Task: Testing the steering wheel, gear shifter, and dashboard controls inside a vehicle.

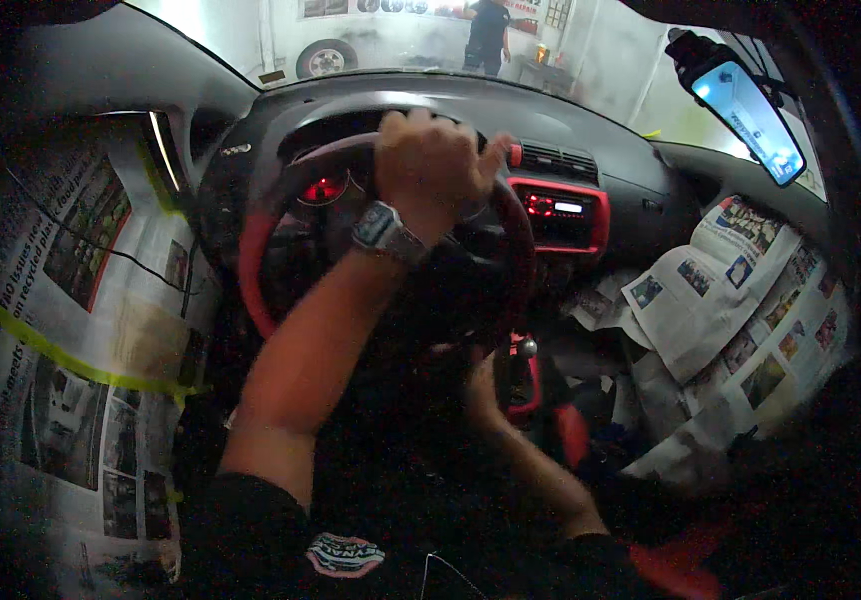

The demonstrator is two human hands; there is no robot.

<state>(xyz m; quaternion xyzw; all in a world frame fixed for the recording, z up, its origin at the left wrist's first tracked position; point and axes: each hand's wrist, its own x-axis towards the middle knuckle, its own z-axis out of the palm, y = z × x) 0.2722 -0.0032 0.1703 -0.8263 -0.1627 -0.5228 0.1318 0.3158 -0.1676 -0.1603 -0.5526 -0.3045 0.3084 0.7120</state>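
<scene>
My left hand [436, 170], with a metal-banded watch [388, 230] on its wrist, is closed over the top of the steering wheel [254, 262]. Its fingers curl over the rim and its thumb points out to the right. The wheel is dark with a red part on its left side. Low behind the wheel's lower right is my right hand [484, 385], left of the gear lever [528, 347]. Shadow hides its fingers, so what they touch cannot be made out. Red light glows from the instrument cluster [323, 190].
A red-framed car stereo [561, 207] is set in the dashboard [401, 95]. Newspaper covers the driver's door [141, 330], held with yellow tape [81, 367], and more newspaper [711, 290] covers the passenger side. Beyond the windshield, a person [489, 35] stands near a spare wheel [327, 60].
</scene>
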